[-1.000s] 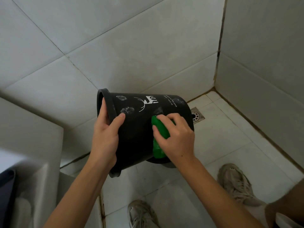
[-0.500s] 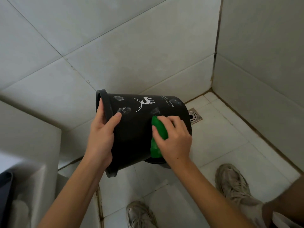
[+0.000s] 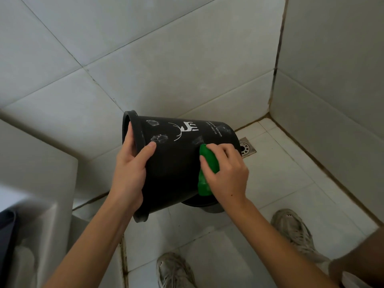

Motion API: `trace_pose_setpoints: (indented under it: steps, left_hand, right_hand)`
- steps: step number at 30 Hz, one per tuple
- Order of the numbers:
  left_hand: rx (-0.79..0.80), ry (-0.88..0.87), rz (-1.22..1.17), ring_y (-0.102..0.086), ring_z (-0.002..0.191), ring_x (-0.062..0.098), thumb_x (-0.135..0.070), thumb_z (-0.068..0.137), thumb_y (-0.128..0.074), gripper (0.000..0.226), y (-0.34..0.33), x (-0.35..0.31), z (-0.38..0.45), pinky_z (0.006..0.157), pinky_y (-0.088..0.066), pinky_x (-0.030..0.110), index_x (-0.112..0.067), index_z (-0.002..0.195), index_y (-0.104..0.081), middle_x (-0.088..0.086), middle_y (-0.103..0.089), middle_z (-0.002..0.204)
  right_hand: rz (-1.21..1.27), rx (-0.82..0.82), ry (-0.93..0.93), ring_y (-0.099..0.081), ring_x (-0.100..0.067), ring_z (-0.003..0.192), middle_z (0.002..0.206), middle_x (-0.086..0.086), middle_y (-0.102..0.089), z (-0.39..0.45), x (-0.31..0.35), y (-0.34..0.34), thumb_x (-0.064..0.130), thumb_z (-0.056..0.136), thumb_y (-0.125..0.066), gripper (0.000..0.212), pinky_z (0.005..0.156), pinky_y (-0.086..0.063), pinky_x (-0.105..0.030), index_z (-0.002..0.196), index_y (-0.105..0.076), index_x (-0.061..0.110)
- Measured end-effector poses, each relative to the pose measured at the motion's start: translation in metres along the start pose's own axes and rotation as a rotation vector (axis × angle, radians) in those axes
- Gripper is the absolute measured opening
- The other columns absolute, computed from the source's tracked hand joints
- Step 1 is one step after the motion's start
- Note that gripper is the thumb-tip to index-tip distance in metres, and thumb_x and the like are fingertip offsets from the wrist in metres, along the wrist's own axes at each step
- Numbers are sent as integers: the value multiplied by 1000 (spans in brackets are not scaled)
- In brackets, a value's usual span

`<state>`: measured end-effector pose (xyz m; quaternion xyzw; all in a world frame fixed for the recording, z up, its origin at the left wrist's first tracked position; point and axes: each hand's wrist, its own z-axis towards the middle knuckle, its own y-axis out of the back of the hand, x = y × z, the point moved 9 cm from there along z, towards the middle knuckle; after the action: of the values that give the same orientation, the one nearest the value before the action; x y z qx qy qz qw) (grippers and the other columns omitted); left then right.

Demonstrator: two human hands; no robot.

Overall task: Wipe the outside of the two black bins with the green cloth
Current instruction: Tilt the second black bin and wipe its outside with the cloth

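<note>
First bin mid-wipe, smudges left, second bin likely untouched

The black bin (image 3: 176, 163), held tipped on its side above the tiled floor (image 3: 280, 179), still shows grey smears near its white deer print; left hand (image 3: 129, 173) grips its rim, right hand (image 3: 226, 173) presses the clutched green cloth (image 3: 207, 169) on its wall; a second bin (image 3: 204, 206) peeks beneath

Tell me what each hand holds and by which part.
The left hand grips the tipped black bin at its rim, thumb on the outside wall. The right hand holds the bunched green cloth against the bin's side.
</note>
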<state>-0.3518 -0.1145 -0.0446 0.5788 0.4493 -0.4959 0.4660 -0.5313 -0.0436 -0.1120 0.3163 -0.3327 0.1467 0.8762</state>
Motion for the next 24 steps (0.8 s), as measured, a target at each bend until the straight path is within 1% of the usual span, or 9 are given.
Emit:
trace_pose_setpoints:
  steps: [2,4,7,11,14,18,20,22,24]
  left_hand:
    - [10,-8,9,-67,110,17,-5,97,-51,62,0,0,-2,88,-57,35,-37,148,-36,-2,-65,129]
    - [23,-19,29,-65,114,18,-5,97,-51,64,-3,-1,-5,94,-55,39,-38,149,-33,-3,-62,132]
    - [36,-38,53,-63,116,13,-5,97,-52,69,-11,-2,-12,97,-53,36,-43,149,-29,-9,-60,134]
    - [40,-92,102,-61,114,2,-2,97,-50,75,-18,-4,-28,102,-50,35,-44,152,-20,-23,-59,128]
    - [80,-124,190,-54,121,-3,-4,97,-49,80,-23,4,-48,106,-46,34,-47,152,-11,-32,-55,129]
    - [68,-142,288,-44,132,-2,-6,97,-50,83,-23,17,-67,111,-40,39,-52,150,-5,-23,-44,145]
    - [43,-154,320,-43,133,-2,-7,97,-51,81,-22,16,-67,113,-38,40,-46,152,-7,-19,-43,147]
    - [21,-158,324,-48,127,-4,-8,97,-51,74,-23,10,-61,111,-41,38,-40,153,-15,-20,-49,140]
    - [1,-182,337,-54,120,-4,-8,97,-51,67,-25,-1,-55,107,-45,36,-37,151,-25,-21,-57,131]
  right_hand:
    - [9,9,-3,-55,-12,81,94,-3,-62,2,-15,-1,37,88,-58,30,63,-38,-17,105,-69,14]
    - [27,-15,-212,-58,-15,83,97,-3,-63,5,-55,3,35,88,-58,30,66,-38,-22,108,-68,15]
    - [52,-1,-555,-60,-21,94,111,-4,-62,-3,-108,1,31,92,-59,29,72,-39,-25,116,-63,16]
    - [70,24,-554,-55,-12,93,113,-2,-63,-4,-110,2,29,91,-62,27,75,-38,-25,115,-64,16]
    - [126,19,-553,-52,-7,90,109,0,-64,-4,-104,3,28,90,-64,24,75,-39,-25,111,-65,17]
    - [148,13,-531,-51,-5,91,108,2,-65,-7,-100,4,27,89,-66,23,71,-36,-15,109,-67,16]
    - [140,11,-541,-51,-5,92,110,0,-65,-11,-103,4,26,89,-66,24,71,-35,-15,111,-67,16]
    - [140,10,-553,-51,-6,92,111,-1,-65,-13,-105,4,26,89,-67,25,73,-37,-19,111,-67,15]
    - [142,14,-557,-50,-5,91,111,-2,-65,-13,-105,5,26,89,-67,26,71,-35,-17,112,-67,15]
